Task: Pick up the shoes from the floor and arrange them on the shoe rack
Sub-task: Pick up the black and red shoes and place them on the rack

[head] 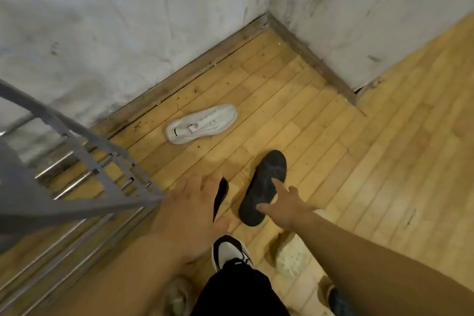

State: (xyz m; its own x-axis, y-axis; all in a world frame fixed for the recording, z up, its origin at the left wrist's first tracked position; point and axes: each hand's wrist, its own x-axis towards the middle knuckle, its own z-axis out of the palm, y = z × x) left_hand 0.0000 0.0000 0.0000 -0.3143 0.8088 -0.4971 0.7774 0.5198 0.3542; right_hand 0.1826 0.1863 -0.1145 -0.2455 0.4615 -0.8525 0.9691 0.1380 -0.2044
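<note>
A black shoe (pixel 266 182) lies on the wooden floor, toe pointing away from me. My right hand (pixel 286 204) reaches over its heel end with fingers spread, holding nothing. A second black shoe (pixel 221 194) is mostly hidden behind my left hand (pixel 191 209), which is open with fingers straight above it. A white sneaker (pixel 202 123) lies on its side near the wall. The grey shoe rack (pixel 84 161) with metal rods stands at the left.
White walls meet in a corner (pixel 268 18) beyond the shoes. My own foot in a black-and-white shoe (pixel 230 251) stands below the hands. A pale shoe (pixel 292 258) lies under my right forearm, and other shoes show at the bottom edge.
</note>
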